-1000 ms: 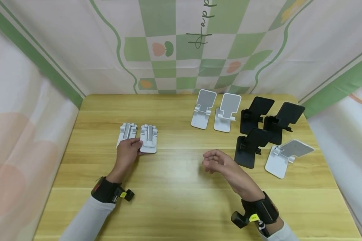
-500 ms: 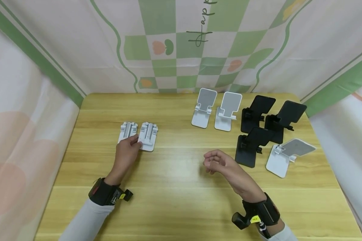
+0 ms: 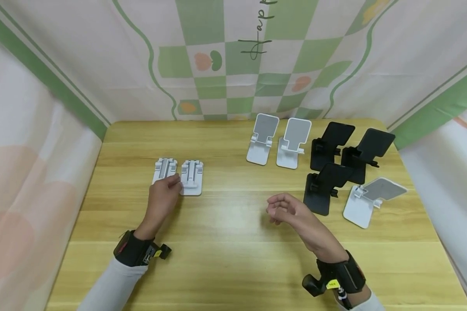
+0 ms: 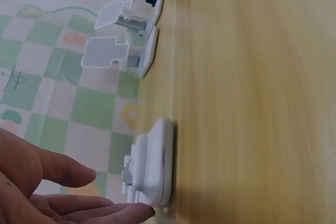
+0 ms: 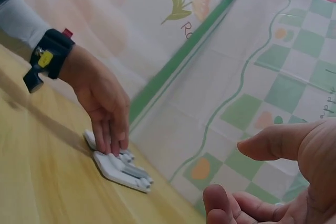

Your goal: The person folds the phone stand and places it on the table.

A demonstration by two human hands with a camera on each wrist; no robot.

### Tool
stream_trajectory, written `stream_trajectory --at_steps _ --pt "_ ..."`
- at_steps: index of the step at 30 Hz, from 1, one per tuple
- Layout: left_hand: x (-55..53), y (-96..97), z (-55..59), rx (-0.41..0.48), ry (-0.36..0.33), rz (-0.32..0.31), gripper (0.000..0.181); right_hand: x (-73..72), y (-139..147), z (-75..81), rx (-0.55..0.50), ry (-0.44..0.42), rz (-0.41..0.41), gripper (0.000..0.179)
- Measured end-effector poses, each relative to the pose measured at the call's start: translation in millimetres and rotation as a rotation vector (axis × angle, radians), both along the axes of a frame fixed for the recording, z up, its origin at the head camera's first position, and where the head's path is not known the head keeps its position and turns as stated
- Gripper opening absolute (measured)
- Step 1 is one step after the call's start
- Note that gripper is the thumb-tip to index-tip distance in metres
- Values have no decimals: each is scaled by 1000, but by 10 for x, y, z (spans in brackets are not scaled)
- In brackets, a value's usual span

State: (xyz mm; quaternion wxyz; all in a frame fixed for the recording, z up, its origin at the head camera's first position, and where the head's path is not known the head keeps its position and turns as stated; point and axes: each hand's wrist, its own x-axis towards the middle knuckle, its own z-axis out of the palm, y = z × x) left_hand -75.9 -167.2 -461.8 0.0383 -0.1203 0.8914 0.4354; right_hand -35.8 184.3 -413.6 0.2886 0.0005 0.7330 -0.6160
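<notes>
Two white phone stands lie folded flat side by side on the left of the table. My left hand (image 3: pixel 164 195) is over the lower part of the outer folded stand (image 3: pixel 165 167) and hides it. Its fingertips are at the left edge of the inner folded stand (image 3: pixel 192 178). In the left wrist view, thumb (image 4: pixel 71 170) and fingers are apart with nothing gripped between them; whether a fingertip touches the stand I cannot tell. My right hand (image 3: pixel 295 218) hovers over the table's middle right, loosely curled and holding nothing.
To the right, two unfolded white stands (image 3: pixel 258 151) (image 3: pixel 287 158) stand at the back. Beside them are three black stands (image 3: pixel 319 154) (image 3: pixel 357 164) (image 3: pixel 317 198) and another white one (image 3: pixel 358 211) near the right edge. A patterned curtain (image 3: pixel 210 65) closes off the table's far side.
The inner folded stand was held at its edge by my left hand, tilted briefly, and now lies straight beside the other, released. My right hand has shifted slightly to the right.
</notes>
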Motion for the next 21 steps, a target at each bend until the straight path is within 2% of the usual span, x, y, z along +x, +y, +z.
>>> stream_trajectory --at_steps 3,5,8,11,14,17,21 --pt "54 50 48 42 45 -1 42 -19 90 68 36 76 -33 51" --pt "120 121 106 109 108 -16 45 -41 180 125 116 183 -68 48" --pt "243 283 216 240 195 -68 48 -103 334 219 345 449 -141 43" --pt "369 468 315 433 239 -166 49 -209 498 300 646 733 -224 39" --pt "481 627 360 616 246 -260 46 -340 669 341 836 920 -256 38" --pt "581 757 353 734 235 -338 43 -455 827 330 918 1008 -218 39" --pt "667 888 307 844 172 -411 44 -527 967 274 943 997 -167 34"
